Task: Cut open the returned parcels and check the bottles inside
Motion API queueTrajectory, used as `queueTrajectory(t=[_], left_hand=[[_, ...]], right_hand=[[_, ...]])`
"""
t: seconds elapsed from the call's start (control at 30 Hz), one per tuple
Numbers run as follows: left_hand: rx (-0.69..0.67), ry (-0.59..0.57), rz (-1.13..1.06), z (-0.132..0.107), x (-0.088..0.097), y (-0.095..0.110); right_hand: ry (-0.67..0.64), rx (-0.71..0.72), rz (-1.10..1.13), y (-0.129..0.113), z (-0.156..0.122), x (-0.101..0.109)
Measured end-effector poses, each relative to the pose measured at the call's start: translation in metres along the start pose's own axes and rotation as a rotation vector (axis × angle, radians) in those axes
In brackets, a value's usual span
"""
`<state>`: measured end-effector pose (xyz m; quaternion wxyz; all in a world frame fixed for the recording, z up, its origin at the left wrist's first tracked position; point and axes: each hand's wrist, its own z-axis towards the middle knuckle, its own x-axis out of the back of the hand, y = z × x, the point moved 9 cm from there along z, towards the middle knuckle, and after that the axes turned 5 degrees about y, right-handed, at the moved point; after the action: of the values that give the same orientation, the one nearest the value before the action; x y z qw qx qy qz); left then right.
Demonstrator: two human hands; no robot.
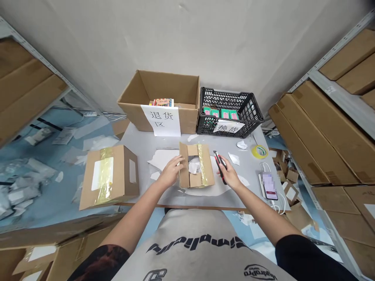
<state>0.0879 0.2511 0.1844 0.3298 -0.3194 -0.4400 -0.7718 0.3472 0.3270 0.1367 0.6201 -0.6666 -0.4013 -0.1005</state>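
Note:
A small cardboard box point(208, 166) lies in front of me on the table, its flaps partly raised and yellowish tape along the right flap. White crumpled paper point(193, 167) shows through the gap between the flaps. My left hand point(171, 171) is closed on the left flap, fingers bent at its edge. Just right of the box, my right hand point(229, 175) grips a red and black utility knife point(219, 166), its tip angled up and away from me. Part of the handle is hidden by the fingers.
Behind stand a large open carton point(187, 117) with a paper sign and a black plastic crate point(249, 117) holding green-and-pink packs. A taped box point(131, 171) sits left. A tape roll point(259, 152) and a phone point(270, 185) with cables lie right. Torn paper point(233, 158) is scattered about.

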Motion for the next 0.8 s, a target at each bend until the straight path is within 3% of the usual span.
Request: queueTrajectory(t=[0.1,0.17,0.27,0.4,0.53,0.7,0.8], left_hand=[[0.091,0.009,-0.062,-0.003,0.004,-0.006],[0.145,-0.017,-0.02,-0.001,0.003,-0.004],[0.214,-0.084,0.151,0.006,-0.004,0.001],[0.252,-0.162,0.402,0.016,-0.019,0.009],[0.171,-0.255,0.427,0.021,-0.043,0.022],[0.112,-0.234,0.311,0.018,-0.052,0.033],[0.091,-0.202,0.254,0.016,-0.049,0.039]], right_hand=[[0.16,-0.189,0.321,0.027,0.013,0.009],[0.199,-0.287,0.488,0.046,0.017,0.005],[0.248,-0.387,0.575,0.076,0.018,-0.005],[0.314,-0.475,0.407,0.111,0.014,-0.013],[0.338,-0.504,0.217,0.129,0.006,-0.016],[0.412,-0.489,-0.016,0.129,-0.003,-0.003],[0.472,-0.462,-0.124,0.106,0.002,0.007]])
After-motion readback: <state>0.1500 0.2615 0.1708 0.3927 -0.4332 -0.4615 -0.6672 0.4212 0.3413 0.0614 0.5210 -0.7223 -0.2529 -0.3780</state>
